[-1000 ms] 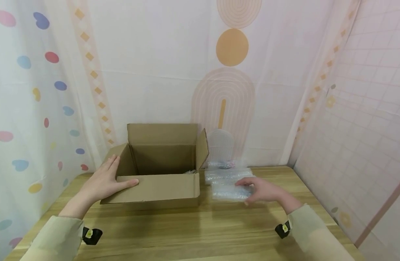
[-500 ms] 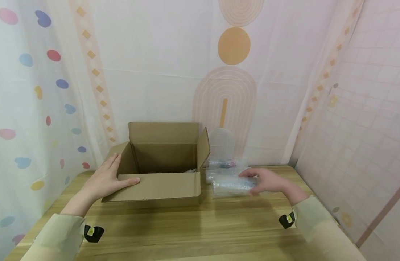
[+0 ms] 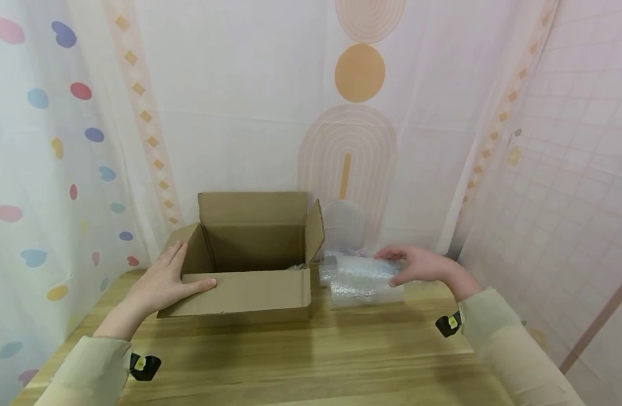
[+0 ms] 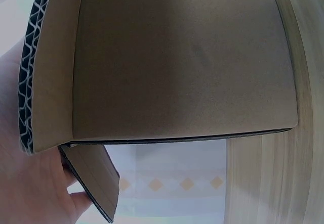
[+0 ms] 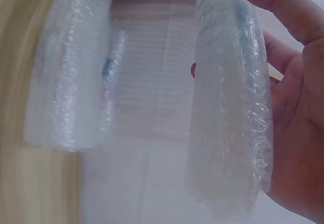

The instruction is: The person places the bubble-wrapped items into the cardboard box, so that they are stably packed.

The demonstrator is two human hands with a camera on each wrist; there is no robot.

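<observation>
An open brown cardboard box (image 3: 255, 293) stands on the wooden table (image 3: 311, 355). My left hand (image 3: 181, 272) rests flat on its front-left corner, fingers straight along the side flap and thumb on the front flap. The left wrist view shows the box's corrugated flap (image 4: 177, 67) against my left hand's palm (image 4: 30, 183). My right hand (image 3: 399, 268) grips a bubble-wrapped packet (image 3: 361, 267) and holds it just above the table, right of the box. In the right wrist view that packet (image 5: 228, 123) lies across the fingers of my right hand (image 5: 298, 113).
A second bubble-wrapped packet (image 3: 366, 294) lies on the table under the lifted one, and shows blurred as the second packet (image 5: 68, 82) in the right wrist view. More clear wrapping (image 3: 341, 255) sits behind it by the patterned curtain (image 3: 351, 141). Curtains close in three sides.
My right hand has closed on the top bubble-wrapped packet and lifted it off the pile, up and slightly back. The left hand has stayed on the box.
</observation>
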